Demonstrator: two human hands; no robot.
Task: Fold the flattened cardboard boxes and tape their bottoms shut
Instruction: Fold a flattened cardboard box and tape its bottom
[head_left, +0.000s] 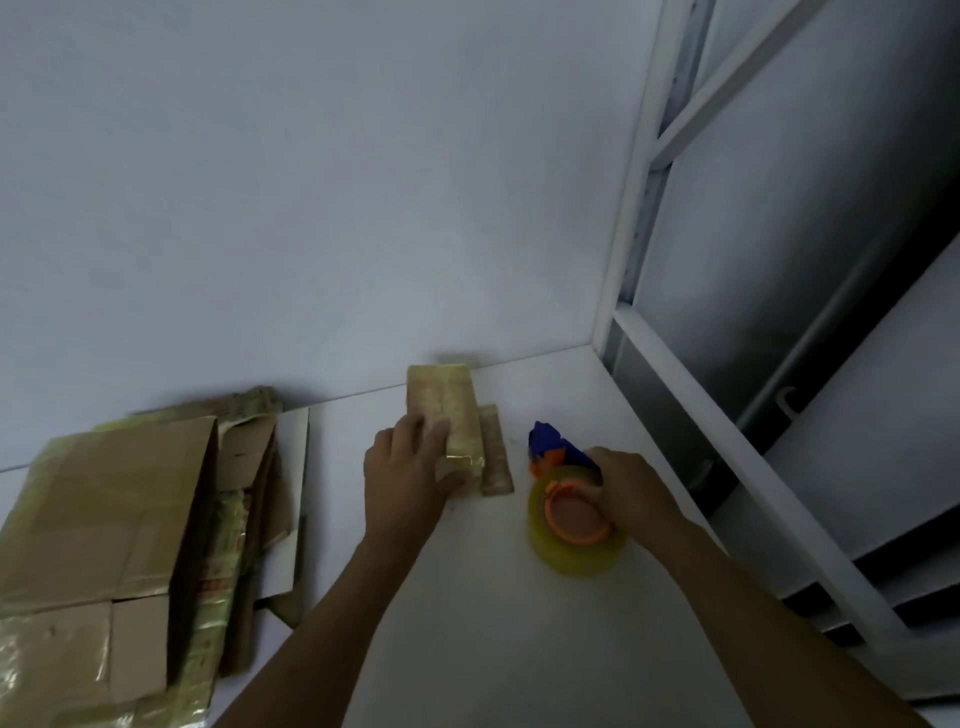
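Note:
A small cardboard box (448, 410), covered in shiny tape, lies on the white table (467, 597) near the back wall. My left hand (405, 467) holds its near end, fingers over the top and thumb at the front. To the right sits a tape dispenser (569, 519), blue and orange, with a yellowish roll of clear tape. My right hand (631, 493) grips the dispenser from its right side. A pile of flattened and partly folded cardboard boxes (119, 545) lies at the left of the table.
A pale wall (363, 208) rises directly behind the table. A white metal frame (639, 208) and grey panels stand along the table's right edge. A narrow strip of cardboard (494, 452) lies beside the small box.

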